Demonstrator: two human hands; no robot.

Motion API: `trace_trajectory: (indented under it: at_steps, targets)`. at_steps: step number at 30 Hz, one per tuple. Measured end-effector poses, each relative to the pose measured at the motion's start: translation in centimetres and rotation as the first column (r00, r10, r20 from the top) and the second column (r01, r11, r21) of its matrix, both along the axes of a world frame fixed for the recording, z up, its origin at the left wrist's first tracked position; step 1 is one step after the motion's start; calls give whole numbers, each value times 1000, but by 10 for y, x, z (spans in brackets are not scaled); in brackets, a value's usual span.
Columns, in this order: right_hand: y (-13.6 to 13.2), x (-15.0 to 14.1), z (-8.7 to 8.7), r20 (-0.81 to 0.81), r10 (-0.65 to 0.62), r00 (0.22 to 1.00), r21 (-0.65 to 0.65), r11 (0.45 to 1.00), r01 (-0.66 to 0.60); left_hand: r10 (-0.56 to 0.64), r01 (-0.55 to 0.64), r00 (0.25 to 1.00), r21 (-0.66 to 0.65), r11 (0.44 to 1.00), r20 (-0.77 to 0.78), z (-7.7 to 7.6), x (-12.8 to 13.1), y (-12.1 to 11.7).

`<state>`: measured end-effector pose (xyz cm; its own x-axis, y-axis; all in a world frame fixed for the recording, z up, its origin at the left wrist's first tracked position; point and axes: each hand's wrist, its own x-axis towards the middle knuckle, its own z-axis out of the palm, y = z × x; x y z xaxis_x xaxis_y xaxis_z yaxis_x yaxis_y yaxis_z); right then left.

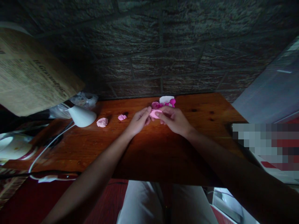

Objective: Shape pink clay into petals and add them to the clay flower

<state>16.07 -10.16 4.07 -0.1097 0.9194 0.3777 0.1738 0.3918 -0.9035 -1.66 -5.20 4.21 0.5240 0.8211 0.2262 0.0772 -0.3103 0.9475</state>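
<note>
Both my hands meet over the wooden table [149, 149], around a flattened piece of pink modelling clay [154, 114]. My left hand [139, 120] pinches its left edge. On the other side, my right hand [176, 120] grips it with the thumb lying across the top. Two rough lumps lie to the left: a larger pale pink clay lump [102, 122] and a smaller pink clay lump [122, 117]. Just behind my hands are magenta pieces [157, 105], a white piece [166, 99] and a magenta round-ended tool [173, 101], partly hidden by my right hand.
A lamp with a white base [83, 116] and a newsprint-patterned shade [35, 71] stands at the left, with its white cord [46, 147] crossing the table. Behind it lies a clear plastic bag [84, 101]. A brick-patterned wall [144, 49] borders the table's back edge.
</note>
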Motion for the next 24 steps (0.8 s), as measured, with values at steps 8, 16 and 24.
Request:
trace_trajectory:
  at_steps: [8,16,24]
  targets:
    - [1,-5,-4,-95,70,993,-119,990,-81,-91,91,996,1,996,-8,3,-2,-1]
    - [-7,-13,0,-34,174,984,-164,970,-177,-115,116,993,34,993,-24,3,0,-6]
    - [-14,-17,4,32,222,975,-141,966,-215,-28,28,999,15,999,17,-1,-1,-4]
